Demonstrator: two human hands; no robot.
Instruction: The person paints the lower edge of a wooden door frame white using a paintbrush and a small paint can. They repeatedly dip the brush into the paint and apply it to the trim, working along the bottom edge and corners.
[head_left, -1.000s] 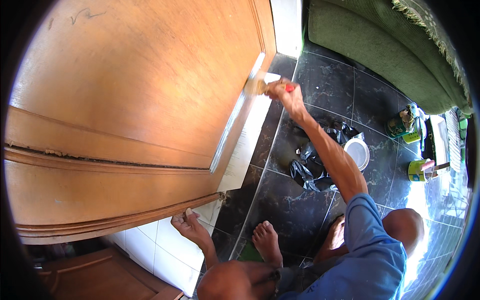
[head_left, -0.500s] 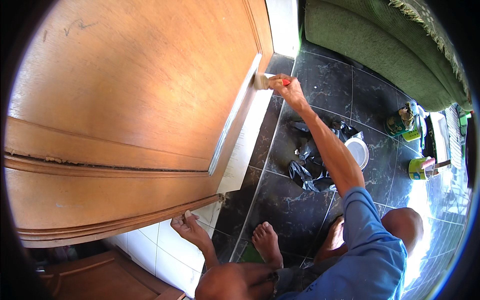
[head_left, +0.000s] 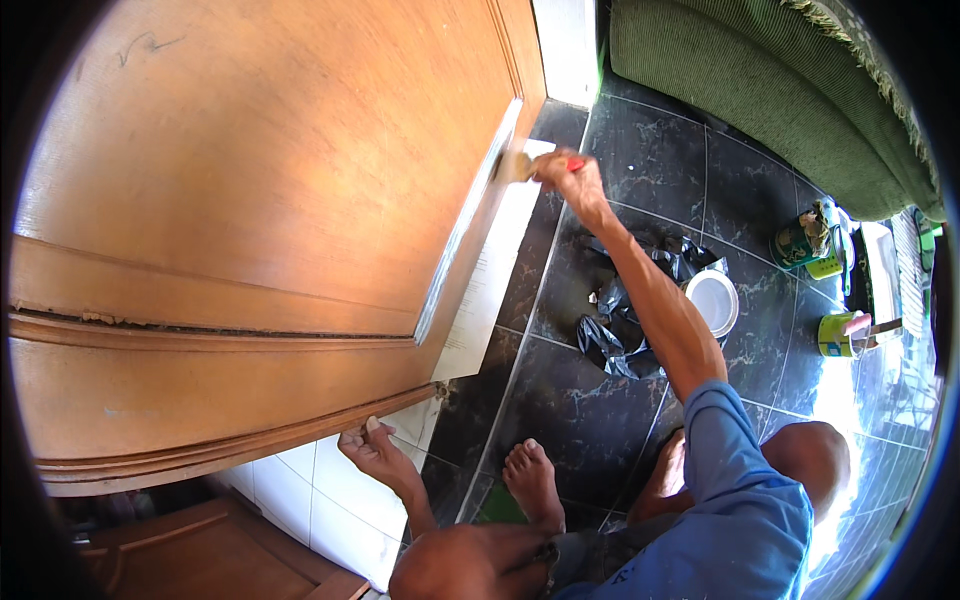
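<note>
My right hand [head_left: 572,180] is closed round a paintbrush [head_left: 516,166] with a red handle. Its pale bristles, blurred by motion, are at the brown wooden door [head_left: 300,180], beside a whitish strip [head_left: 468,220] along the panel's lower moulding. At the door's near edge, my left hand [head_left: 380,456] grips the wood with thumb and fingers; part of the fingers is hidden behind the edge. Under the bottom of the door lies a white printed sheet [head_left: 485,300] on the floor.
A white round tub [head_left: 712,303] stands on crumpled black plastic [head_left: 612,340] right of the door. Farther right are a dark green can [head_left: 795,245] and a yellow-green can [head_left: 835,336]. A green sofa [head_left: 740,80] fills the far right. My bare feet are on dark tiles [head_left: 570,410].
The brush in my right hand has shifted slightly left, its bristles closer against the door. My left hand keeps its hold on the door edge.
</note>
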